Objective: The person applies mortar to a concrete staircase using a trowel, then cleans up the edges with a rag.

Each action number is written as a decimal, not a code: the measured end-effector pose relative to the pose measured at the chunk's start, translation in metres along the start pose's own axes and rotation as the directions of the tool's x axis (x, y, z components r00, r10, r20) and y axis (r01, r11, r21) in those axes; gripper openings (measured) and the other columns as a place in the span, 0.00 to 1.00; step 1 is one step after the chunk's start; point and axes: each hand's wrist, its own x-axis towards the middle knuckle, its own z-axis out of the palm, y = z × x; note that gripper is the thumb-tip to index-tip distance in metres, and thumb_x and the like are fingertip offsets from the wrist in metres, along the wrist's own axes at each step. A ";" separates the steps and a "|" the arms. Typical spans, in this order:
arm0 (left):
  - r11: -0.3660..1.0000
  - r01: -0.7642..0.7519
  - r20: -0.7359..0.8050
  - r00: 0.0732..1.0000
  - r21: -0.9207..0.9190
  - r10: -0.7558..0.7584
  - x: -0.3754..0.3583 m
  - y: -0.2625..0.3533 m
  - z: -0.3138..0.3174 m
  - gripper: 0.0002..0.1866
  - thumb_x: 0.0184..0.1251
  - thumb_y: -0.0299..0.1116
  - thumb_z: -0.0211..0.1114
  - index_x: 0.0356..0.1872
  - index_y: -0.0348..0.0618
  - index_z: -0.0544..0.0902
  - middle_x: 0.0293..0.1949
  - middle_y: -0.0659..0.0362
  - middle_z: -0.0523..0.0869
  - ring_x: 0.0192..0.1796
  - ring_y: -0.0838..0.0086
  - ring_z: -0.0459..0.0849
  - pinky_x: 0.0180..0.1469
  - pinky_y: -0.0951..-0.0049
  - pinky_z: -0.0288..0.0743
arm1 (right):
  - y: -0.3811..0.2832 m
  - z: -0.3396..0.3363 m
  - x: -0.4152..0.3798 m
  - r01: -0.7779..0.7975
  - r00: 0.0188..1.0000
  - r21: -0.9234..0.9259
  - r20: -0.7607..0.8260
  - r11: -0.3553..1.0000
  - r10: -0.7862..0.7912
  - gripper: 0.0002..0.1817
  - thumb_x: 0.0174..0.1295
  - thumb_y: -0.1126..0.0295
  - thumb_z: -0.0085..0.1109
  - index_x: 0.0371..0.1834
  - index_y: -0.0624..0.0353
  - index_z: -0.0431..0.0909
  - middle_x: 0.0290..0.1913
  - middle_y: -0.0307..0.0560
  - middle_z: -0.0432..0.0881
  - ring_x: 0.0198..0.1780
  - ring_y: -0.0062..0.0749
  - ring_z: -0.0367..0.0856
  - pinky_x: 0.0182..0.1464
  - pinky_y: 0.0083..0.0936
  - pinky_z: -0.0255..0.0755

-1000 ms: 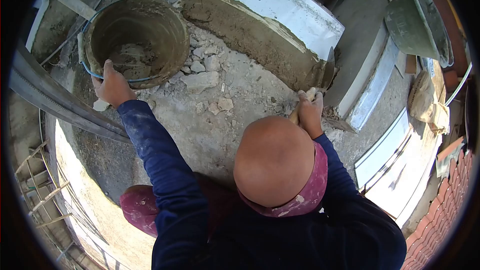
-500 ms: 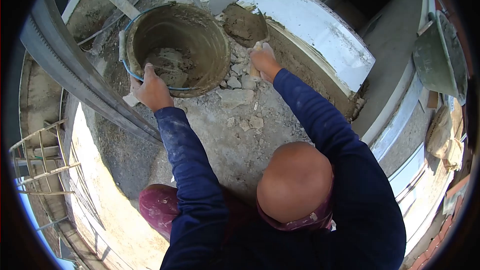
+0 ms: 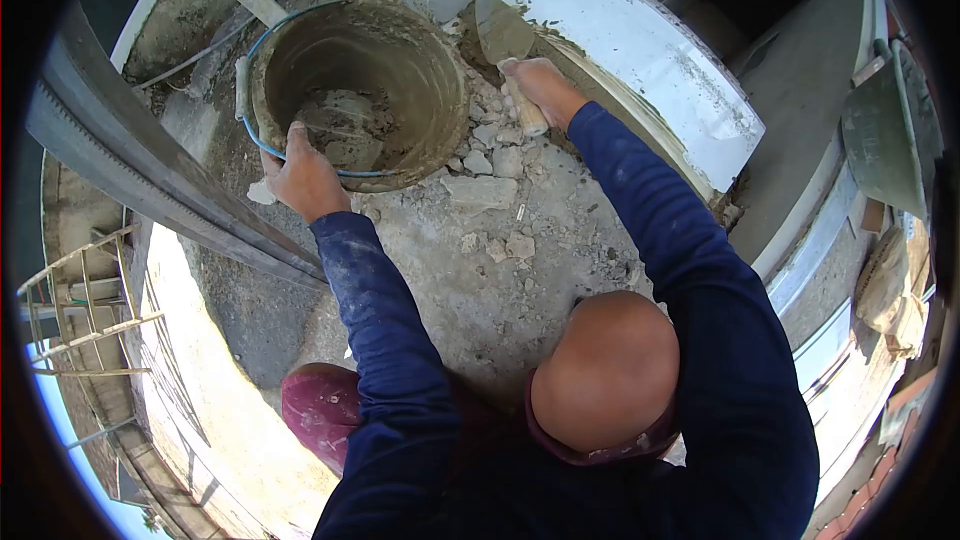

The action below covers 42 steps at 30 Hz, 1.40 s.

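My left hand [image 3: 303, 178] grips the near rim of a mortar-caked bucket [image 3: 420, 60] that holds a lump of wet mortar [image 3: 342, 125] at its bottom. My right hand [image 3: 540, 85] is closed around the wooden handle of a trowel [image 3: 503, 32], whose blade lies just right of the bucket, at the left end of a strip of mortar along a white block [image 3: 640, 50]. Both arms wear dark blue sleeves.
Broken mortar chunks [image 3: 478, 190] litter the concrete between bucket and block. A grey metal rail [image 3: 140, 180] runs along the left edge, with scaffolding [image 3: 80, 310] below it. A second bucket [image 3: 890, 140] sits at far right beside roof tiles.
My right hand with the trowel swept from the right end of the mortar strip to the bucket side and now rests slightly higher. The left hand stays on the bucket rim.
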 end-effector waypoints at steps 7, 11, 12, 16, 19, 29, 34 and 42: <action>0.999 0.009 0.049 0.999 -0.052 -0.006 -0.005 0.003 -0.004 0.23 0.64 0.29 0.62 0.57 0.25 0.76 0.49 0.49 0.83 0.45 0.69 0.81 0.49 0.69 0.73 | 0.042 0.040 0.025 0.034 0.985 0.311 -0.171 0.950 0.020 0.11 0.69 0.63 0.52 0.37 0.60 0.71 0.26 0.42 0.73 0.22 0.33 0.75 0.20 0.34 0.71; 1.000 0.017 0.032 0.999 -0.001 -0.017 -0.007 0.006 -0.003 0.23 0.64 0.29 0.62 0.58 0.26 0.75 0.51 0.50 0.83 0.47 0.68 0.81 0.51 0.69 0.73 | 0.065 0.020 -0.020 0.061 0.961 0.336 -0.274 0.940 0.036 0.12 0.69 0.61 0.51 0.36 0.60 0.72 0.27 0.41 0.73 0.22 0.31 0.74 0.20 0.34 0.70; 1.000 0.021 0.033 0.999 0.006 -0.021 -0.008 0.006 -0.003 0.23 0.64 0.29 0.62 0.58 0.26 0.75 0.51 0.50 0.83 0.47 0.68 0.81 0.51 0.69 0.73 | 0.071 0.011 -0.037 0.065 0.952 0.347 -0.302 0.936 0.046 0.13 0.70 0.61 0.51 0.36 0.60 0.73 0.27 0.41 0.73 0.23 0.30 0.74 0.21 0.33 0.70; 0.999 0.027 0.060 0.998 -0.024 -0.026 -0.010 0.003 -0.002 0.23 0.64 0.29 0.63 0.58 0.26 0.76 0.51 0.50 0.83 0.47 0.68 0.82 0.52 0.69 0.73 | 0.113 -0.030 -0.108 0.053 0.939 0.351 -0.336 0.935 0.073 0.13 0.72 0.57 0.49 0.41 0.56 0.72 0.26 0.42 0.74 0.20 0.32 0.74 0.20 0.33 0.72; 1.000 0.012 0.056 0.998 -0.005 -0.012 -0.016 0.009 -0.001 0.23 0.63 0.30 0.63 0.58 0.26 0.76 0.51 0.50 0.83 0.47 0.67 0.82 0.51 0.69 0.74 | 0.132 -0.054 -0.176 -0.004 0.917 0.469 -0.350 0.883 0.190 0.13 0.74 0.56 0.47 0.42 0.54 0.72 0.25 0.40 0.74 0.19 0.29 0.72 0.19 0.30 0.70; 1.000 0.025 0.049 0.998 0.002 -0.025 -0.016 0.005 -0.001 0.27 0.60 0.28 0.66 0.60 0.24 0.74 0.50 0.51 0.83 0.48 0.70 0.81 0.52 0.71 0.73 | 0.171 -0.093 -0.309 0.111 0.787 0.531 -0.563 0.840 0.253 0.15 0.73 0.55 0.47 0.35 0.54 0.71 0.22 0.42 0.74 0.18 0.30 0.74 0.18 0.29 0.69; 0.998 -0.009 0.086 0.996 -0.069 0.015 -0.013 0.000 -0.001 0.26 0.60 0.30 0.65 0.58 0.26 0.76 0.50 0.48 0.84 0.48 0.67 0.82 0.53 0.68 0.73 | 0.179 -0.084 -0.311 0.141 0.693 0.433 -0.686 0.890 0.224 0.16 0.73 0.55 0.48 0.37 0.55 0.76 0.23 0.41 0.75 0.19 0.29 0.73 0.21 0.28 0.69; 0.999 -0.040 0.006 0.999 0.025 0.040 -0.007 -0.005 -0.004 0.22 0.60 0.28 0.65 0.55 0.27 0.78 0.48 0.52 0.85 0.45 0.69 0.82 0.50 0.70 0.74 | 0.200 -0.080 -0.247 0.128 0.805 -0.395 -0.494 0.910 -0.328 0.18 0.68 0.59 0.53 0.45 0.66 0.76 0.35 0.54 0.78 0.39 0.50 0.78 0.45 0.41 0.71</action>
